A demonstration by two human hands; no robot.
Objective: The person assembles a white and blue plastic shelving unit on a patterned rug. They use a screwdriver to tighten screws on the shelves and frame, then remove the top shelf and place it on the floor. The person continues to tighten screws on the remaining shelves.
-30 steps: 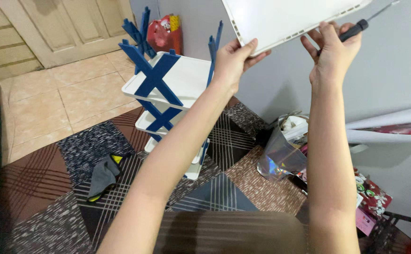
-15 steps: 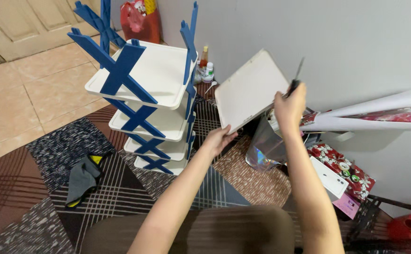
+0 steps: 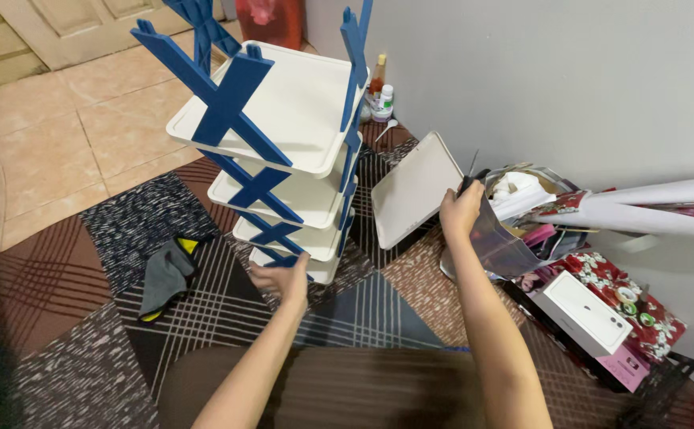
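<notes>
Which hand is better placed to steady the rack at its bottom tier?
Left. The left hand is open right at the rack's lowest tier, while the right hand is busy gripping the white panel and a screwdriver.

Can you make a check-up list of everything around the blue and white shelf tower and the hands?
Surface: patchwork carpet in brown, black and grey; beige tiles beyond.
Job's things: shelf tower, white trays with blue cross braces, upright; loose white tray, tilted.
Clutter: grey cloth; white box on a floral box; paper rolls; small bottles by the wall.
Grippers: left hand at the tower's lowest tray; right hand holds the loose tray's edge and a thin tool.
Cables: nothing seen.
Surroundings: grey wall, pale door.
</notes>
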